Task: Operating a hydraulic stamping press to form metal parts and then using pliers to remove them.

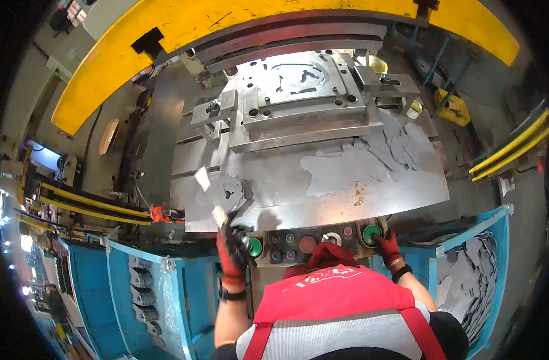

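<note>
- Red and black gloves cover both hands, low in the frame.
- Left hand (231, 246), lower centre-left: its fingers are curled around a slim tool (219, 215) with pale sections, which points toward the upper left; this hand is just beside the left green button (255, 247).
- Right hand (387, 245), lower centre-right: it touches the right green button (372, 235); how far its fingers are open cannot be told.
- Control panel (298, 245), bottom centre, between the hands, with a red button (307, 245) near its middle.
- Grey cut piece (229, 193), left of centre on the metal table (268, 195), near the tool.
- Steel die (304, 114), upper centre, below a yellow press beam (244, 24).
- Grey sheet scraps (394, 147), right of centre.
- Blue bins (88, 282), lower left, and more blue at lower right.
</note>
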Demonstrator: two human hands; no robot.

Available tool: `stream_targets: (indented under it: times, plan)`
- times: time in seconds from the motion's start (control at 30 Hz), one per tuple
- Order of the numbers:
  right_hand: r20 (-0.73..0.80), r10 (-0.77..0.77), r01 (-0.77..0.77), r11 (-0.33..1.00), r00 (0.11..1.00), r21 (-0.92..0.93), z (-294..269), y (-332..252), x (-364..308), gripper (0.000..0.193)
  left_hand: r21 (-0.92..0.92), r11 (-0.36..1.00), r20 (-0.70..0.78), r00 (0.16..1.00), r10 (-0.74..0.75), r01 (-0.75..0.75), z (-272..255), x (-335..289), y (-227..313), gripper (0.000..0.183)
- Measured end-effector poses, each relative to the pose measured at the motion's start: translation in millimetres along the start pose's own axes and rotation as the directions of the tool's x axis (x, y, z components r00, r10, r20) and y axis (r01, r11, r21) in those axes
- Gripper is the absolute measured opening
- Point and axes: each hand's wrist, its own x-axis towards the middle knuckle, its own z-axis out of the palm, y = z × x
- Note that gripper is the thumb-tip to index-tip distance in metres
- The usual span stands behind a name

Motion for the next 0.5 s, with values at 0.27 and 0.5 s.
stream_targets:
  times: [0.27,0.5]
  plan:
    - [-0.022,-0.207,0.194,0.943,0.978,-0.271,-29,38,8,0.045,0.065,0.984,0.450,0.875,-0.177,0.166,169,135,58,0.052]
    - [0.002,-0.353,0.221,0.582,0.936,-0.782,-6,-88,-34,0.039,-0.135,0.925,0.540,0.809,-0.232,0.355,179,199,22,0.050]
